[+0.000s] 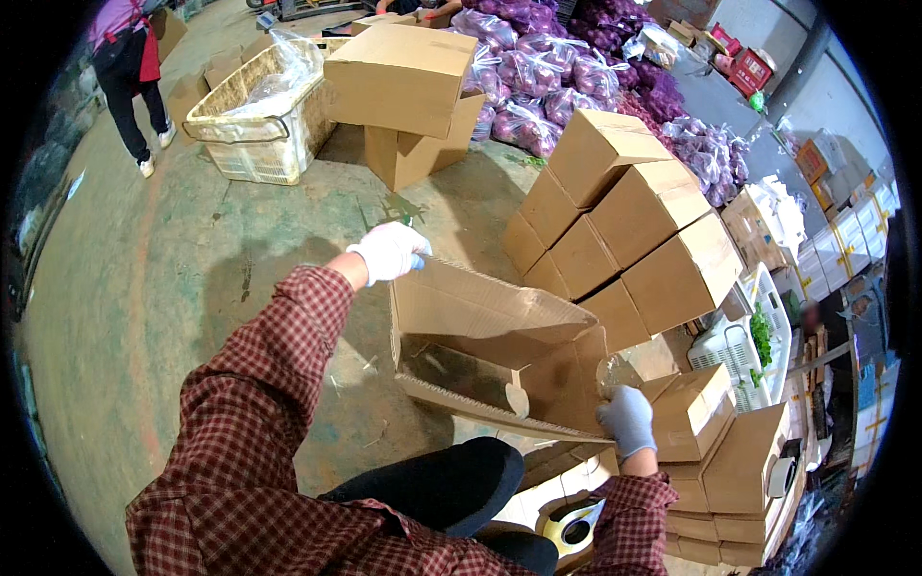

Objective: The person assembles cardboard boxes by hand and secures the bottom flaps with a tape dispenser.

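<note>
Grips [392,252] [628,420] (two) on one carton [471,312]

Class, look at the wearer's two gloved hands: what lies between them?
In the head view, an open cardboard box spans the stretch between the left hand, at its far left corner, and the right hand, at its right end.

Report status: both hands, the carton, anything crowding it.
Left hand gripping open carton, far-left corner. Right hand on its near-right corner. Carton's inside showing. Stacked cartons close by, beyond and right.
</note>
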Demonstrator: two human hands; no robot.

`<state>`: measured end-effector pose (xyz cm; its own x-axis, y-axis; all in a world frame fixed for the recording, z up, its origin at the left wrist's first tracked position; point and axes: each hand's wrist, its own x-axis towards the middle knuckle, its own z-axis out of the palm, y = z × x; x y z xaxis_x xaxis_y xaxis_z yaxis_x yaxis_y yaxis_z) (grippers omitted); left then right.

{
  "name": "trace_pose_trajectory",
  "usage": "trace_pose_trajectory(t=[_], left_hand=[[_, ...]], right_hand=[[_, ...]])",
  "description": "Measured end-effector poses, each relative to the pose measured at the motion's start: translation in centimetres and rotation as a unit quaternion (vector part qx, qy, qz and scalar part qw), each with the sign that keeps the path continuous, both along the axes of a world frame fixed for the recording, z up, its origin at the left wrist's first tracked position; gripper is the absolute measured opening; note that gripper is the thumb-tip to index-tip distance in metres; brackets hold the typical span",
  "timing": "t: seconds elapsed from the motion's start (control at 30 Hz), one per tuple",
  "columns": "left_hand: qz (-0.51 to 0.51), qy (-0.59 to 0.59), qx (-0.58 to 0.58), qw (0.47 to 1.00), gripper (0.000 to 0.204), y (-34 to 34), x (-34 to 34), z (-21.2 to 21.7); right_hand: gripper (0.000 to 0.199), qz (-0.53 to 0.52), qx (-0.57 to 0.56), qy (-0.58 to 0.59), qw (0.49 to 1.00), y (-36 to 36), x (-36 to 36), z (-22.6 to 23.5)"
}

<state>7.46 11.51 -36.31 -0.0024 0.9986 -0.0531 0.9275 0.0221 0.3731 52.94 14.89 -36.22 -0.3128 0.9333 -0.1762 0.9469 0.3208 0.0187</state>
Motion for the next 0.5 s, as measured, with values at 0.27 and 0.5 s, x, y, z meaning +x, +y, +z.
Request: trace_pose_trajectory(t=[0.27,0.5], left_hand=[[0.103,-0.044,0.108,0.988,0.066,-4.8,3.5,-0.1],[0.159,-0.139,-0.150,0.966,0.078,-10.3,3.1,-2.9]], right_hand=[[0.020,-0.051,-0.021,-0.020,0.998,-1.5,-1.4,-2.9],[0.018,-0.038,-0.020,-0.033,0.999,-1.9,-2.7,-2.4]])
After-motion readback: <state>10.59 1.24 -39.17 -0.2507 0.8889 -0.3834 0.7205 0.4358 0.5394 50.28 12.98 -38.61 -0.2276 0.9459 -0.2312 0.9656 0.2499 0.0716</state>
